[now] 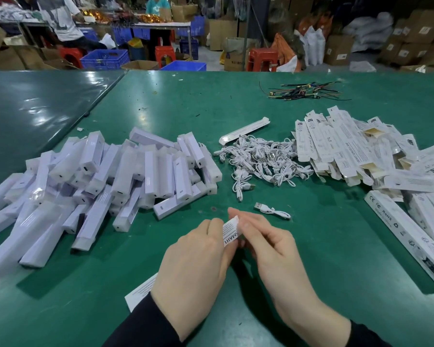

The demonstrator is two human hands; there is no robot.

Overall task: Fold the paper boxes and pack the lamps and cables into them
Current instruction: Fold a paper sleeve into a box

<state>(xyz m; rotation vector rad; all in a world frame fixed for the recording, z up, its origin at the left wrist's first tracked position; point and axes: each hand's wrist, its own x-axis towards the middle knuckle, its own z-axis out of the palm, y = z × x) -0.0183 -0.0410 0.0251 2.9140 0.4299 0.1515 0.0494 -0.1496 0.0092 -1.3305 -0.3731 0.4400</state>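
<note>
Left hand (196, 256): grips paper box (230, 233), fingers curled round it.
Right hand (268, 246): pinches the box's far end flap.
Box location: between both hands, above green table (311, 309).
Lamps (98, 184): piled left.
Cables (263, 156): heaped centre.

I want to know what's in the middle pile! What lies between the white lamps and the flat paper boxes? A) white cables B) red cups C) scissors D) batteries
A: a tangled heap of white cables lies on the green table, with the pile of lamps on its left and the flat paper boxes on its right.
</note>
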